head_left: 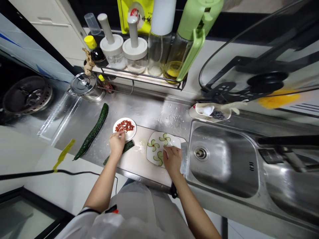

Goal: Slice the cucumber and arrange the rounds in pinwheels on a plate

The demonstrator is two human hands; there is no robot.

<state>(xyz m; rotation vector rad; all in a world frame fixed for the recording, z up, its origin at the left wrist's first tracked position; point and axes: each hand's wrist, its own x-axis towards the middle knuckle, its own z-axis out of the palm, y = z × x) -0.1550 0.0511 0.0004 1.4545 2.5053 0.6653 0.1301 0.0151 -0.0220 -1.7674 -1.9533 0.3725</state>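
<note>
My left hand [117,143] is at the near edge of a small white plate [131,135], its fingers pinched together beside red goji berries [125,125]. Anything between those fingertips is too small to tell. My right hand [172,158] reaches over the right side of a squarish white plate [152,155], fingers bent down and drawn together; what they hold, if anything, is hidden. On this plate, thin cucumber slices [153,145] form pinwheel flowers, some with a red centre. A cut piece of cucumber [128,146] lies under my left wrist, partly covered.
The squarish plate rests on a pale cutting board [134,166]. A whole cucumber [93,134] lies to the left, near a lidded steel pot [86,87]. A sink [224,159] is at the right. Behind stands a rack [139,75] with jars and bottles. A black handle [173,191] juts over the counter's front edge.
</note>
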